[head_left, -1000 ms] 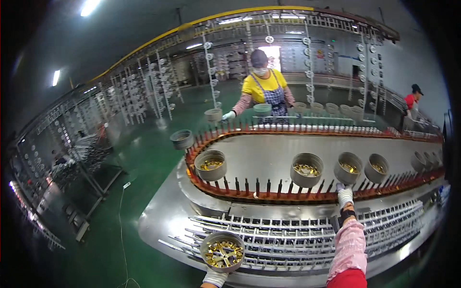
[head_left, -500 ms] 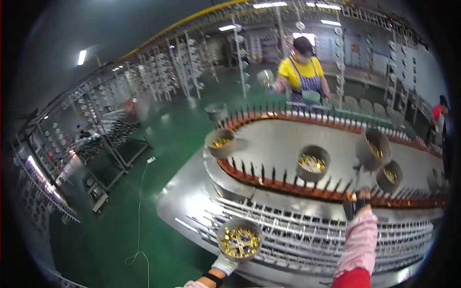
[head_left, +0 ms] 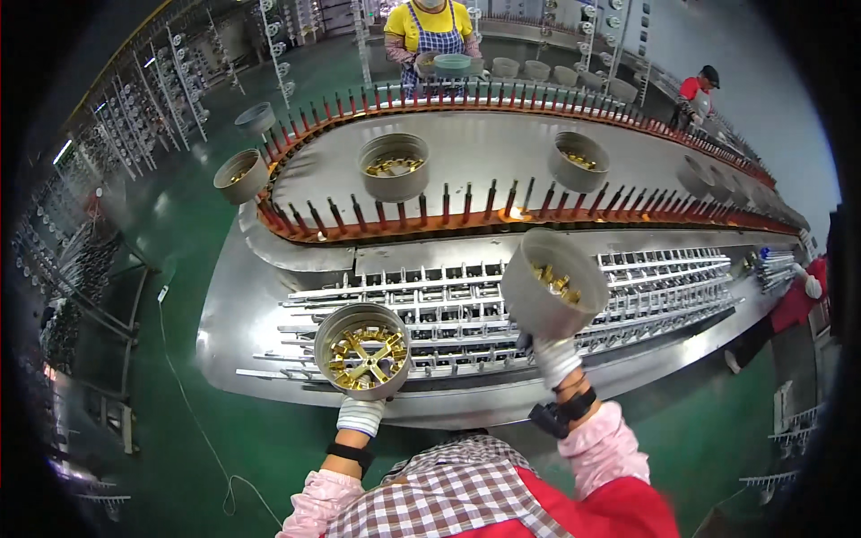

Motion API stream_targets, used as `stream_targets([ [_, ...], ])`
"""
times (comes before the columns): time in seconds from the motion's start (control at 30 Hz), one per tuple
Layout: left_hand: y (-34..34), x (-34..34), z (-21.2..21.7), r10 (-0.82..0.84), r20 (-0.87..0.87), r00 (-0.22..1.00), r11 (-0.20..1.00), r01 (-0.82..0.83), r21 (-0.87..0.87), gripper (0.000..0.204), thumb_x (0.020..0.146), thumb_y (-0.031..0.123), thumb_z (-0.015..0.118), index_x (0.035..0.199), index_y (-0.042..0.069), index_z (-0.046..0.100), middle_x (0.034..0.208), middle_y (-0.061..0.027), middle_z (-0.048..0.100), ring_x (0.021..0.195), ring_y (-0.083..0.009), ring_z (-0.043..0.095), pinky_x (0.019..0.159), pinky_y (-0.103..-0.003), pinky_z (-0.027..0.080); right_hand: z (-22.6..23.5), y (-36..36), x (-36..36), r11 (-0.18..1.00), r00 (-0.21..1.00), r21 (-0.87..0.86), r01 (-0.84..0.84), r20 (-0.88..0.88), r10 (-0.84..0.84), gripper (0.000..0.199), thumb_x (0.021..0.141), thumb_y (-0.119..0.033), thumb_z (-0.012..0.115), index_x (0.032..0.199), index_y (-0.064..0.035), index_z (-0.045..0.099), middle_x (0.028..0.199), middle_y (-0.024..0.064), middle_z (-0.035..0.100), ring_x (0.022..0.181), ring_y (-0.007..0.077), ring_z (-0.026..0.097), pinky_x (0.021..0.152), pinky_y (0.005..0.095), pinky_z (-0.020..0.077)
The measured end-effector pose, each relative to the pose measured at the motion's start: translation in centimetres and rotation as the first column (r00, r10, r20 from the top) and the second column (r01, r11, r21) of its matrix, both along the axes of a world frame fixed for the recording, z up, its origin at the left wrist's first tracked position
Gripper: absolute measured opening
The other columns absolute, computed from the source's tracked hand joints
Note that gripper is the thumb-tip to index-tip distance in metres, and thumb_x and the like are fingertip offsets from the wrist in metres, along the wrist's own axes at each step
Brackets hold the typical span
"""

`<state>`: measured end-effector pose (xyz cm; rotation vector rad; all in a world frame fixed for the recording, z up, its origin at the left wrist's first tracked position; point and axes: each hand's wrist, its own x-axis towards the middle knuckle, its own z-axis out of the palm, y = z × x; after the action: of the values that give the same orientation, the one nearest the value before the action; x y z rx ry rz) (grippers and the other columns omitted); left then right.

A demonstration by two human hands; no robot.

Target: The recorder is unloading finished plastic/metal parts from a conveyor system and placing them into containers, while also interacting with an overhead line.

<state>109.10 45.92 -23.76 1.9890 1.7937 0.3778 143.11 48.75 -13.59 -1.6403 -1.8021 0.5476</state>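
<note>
My left hand (head_left: 360, 418), in a white knit glove, is closed on the lower edge of a round grey pot (head_left: 363, 309). Inside the pot a gold cross-shaped piece (head_left: 368, 359) shows, with small gold pieces around the wall. My right hand (head_left: 558, 359), gloved too, grips a second grey pot (head_left: 547, 300) from below and holds it tilted above the rows of metal racks. Several gold pieces (head_left: 556, 282) lie in that one. The fingers of both hands are largely hidden by the pots.
Silvery slatted racks (head_left: 448, 309) lie on a metal bench (head_left: 224, 332). Beyond runs an orange oval track (head_left: 421, 224) with upright dark pins. More grey pots (head_left: 395, 184) stand by it. A co-worker in yellow (head_left: 430, 40) is across; another in red (head_left: 803, 296) is at the right.
The view has swung right and down. My right hand has drawn a pot back from the track toward me, over the racks. The left hand still holds its pot.
</note>
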Motion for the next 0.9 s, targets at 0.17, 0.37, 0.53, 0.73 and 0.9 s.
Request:
stream_targets([
  [0.17, 0.0, -0.2, -0.4, 0.019, 0.048, 0.999, 0.997, -0.022, 0.073, 0.031, 0.087, 0.028, 0.045, 0.11, 0.012, 0.058, 0.115, -0.007, 0.059, 0.11, -0.0245, 0.052, 0.094, -0.041, 0.039, -6.8, -1.8, -2.4, 1.0, 0.991, 0.021, -0.002, 0.132, -0.001, 0.019, 0.091, -0.017, 0.047, 0.1, -0.0052, 0.059, 0.079, 0.0085, 0.063, 0.07, 0.0132, 0.061, 0.063, 0.027, 0.048],
  [0.37, 0.1, 0.0, 0.6, -0.066, -0.095, 0.993, 0.982, 0.082, 0.168, 0.028, 0.086, 0.026, 0.045, 0.105, 0.011, 0.059, 0.111, -0.0081, 0.06, 0.107, -0.0257, 0.053, 0.093, -0.041, 0.039, -9.2, -2.1, -4.7, 0.999, 0.986, 0.04, 0.002, 0.167, -0.008, 0.019, 0.091, -0.016, 0.048, 0.101, -0.0051, 0.059, 0.081, 0.0081, 0.063, 0.072, 0.0124, 0.061, 0.065, 0.027, 0.0482],
  [0.53, 0.0, 0.0, 0.9, -0.078, -0.06, 0.995, 0.984, 0.086, 0.159, 0.026, 0.084, 0.023, 0.046, 0.104, 0.012, 0.059, 0.109, -0.0094, 0.061, 0.105, -0.0265, 0.054, 0.092, -0.041, 0.039, -10.2, -2.6, -6.0, 0.999, 0.985, 0.048, -0.002, 0.17, -0.006, 0.019, 0.091, -0.016, 0.048, 0.103, -0.0049, 0.058, 0.083, 0.0078, 0.063, 0.074, 0.0116, 0.06, 0.067, 0.0271, 0.0484],
  [0.73, 0.1, -0.2, -0.3, -0.058, -0.096, 0.994, 0.983, 0.074, 0.17, 0.027, 0.083, 0.025, 0.047, 0.101, 0.01, 0.061, 0.107, -0.01, 0.062, 0.104, -0.0282, 0.054, 0.092, -0.041, 0.039, -11.1, -3.4, -7.2, 0.999, 0.984, 0.052, 0.008, 0.18, -0.017, 0.02, 0.091, -0.016, 0.049, 0.104, -0.0047, 0.058, 0.085, 0.0074, 0.063, 0.076, 0.0108, 0.06, 0.069, 0.0271, 0.0486],
  [0.9, 0.5, -0.6, -0.8, -0.155, -0.33, 0.931, 0.975, 0.197, 0.098, 0.039, 0.085, 0.028, 0.047, 0.121, 0.014, 0.052, 0.127, -0.0082, 0.051, 0.119, -0.0274, 0.044, 0.1, -0.045, 0.032, -11.8, -3.0, -7.8, 0.998, 0.988, 0.066, 0.02, 0.154, -0.03, 0.02, 0.091, -0.015, 0.049, 0.105, -0.0046, 0.058, 0.086, 0.0071, 0.063, 0.077, 0.0101, 0.06, 0.07, 0.0272, 0.0487],
])
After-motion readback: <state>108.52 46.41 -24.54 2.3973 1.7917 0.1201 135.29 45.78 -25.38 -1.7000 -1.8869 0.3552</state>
